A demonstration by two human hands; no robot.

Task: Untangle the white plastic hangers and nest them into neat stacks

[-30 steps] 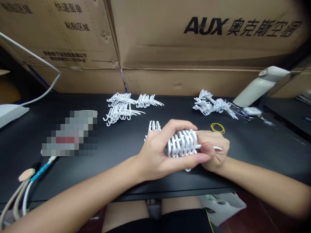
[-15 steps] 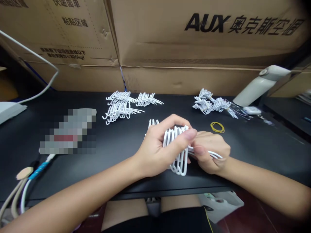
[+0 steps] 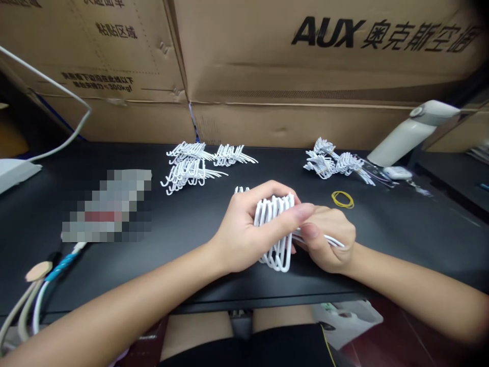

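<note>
My left hand (image 3: 244,229) is wrapped round a stacked bundle of small white plastic hooks (image 3: 275,229), thumb pressed over its top. My right hand (image 3: 328,237) is closed on the straight ends of the same bundle, which stick out to the right past my fingers. The bundle stands on edge just above the black table (image 3: 191,224), near its front edge. A yellow rubber band (image 3: 342,199) lies on the table just behind my right hand.
More bundles of white hooks (image 3: 194,163) lie at the back centre, and a looser heap of hooks (image 3: 332,163) lies at the back right. Cardboard boxes (image 3: 298,71) wall the rear. A white lamp (image 3: 412,132) stands at right, cables (image 3: 46,285) lie at left.
The bundle has turned from lying flat across my hands to standing on edge. Both hands have shifted slightly to the left and re-gripped it.
</note>
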